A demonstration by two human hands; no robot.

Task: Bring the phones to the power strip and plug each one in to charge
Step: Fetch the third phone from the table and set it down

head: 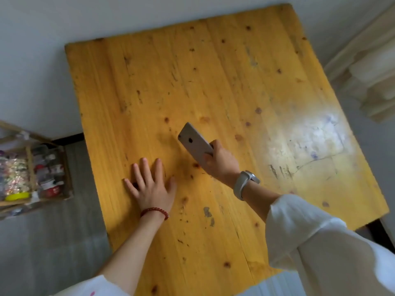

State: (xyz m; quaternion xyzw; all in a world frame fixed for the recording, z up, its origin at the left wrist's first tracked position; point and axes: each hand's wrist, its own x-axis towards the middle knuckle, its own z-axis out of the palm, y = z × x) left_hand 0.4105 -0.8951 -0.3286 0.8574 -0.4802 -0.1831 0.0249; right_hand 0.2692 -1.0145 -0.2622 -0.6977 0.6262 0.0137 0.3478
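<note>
Up off the wooden table (213, 71), silver phone (195, 143) pinched at its near end by right hand (221, 162), fingers curled round the edges, back facing up, far end tilted toward upper left; left hand (150, 185) flat, fingers spread, pressing on tabletop just beside and below the phone; crate of bottles (32, 169) at left
</note>
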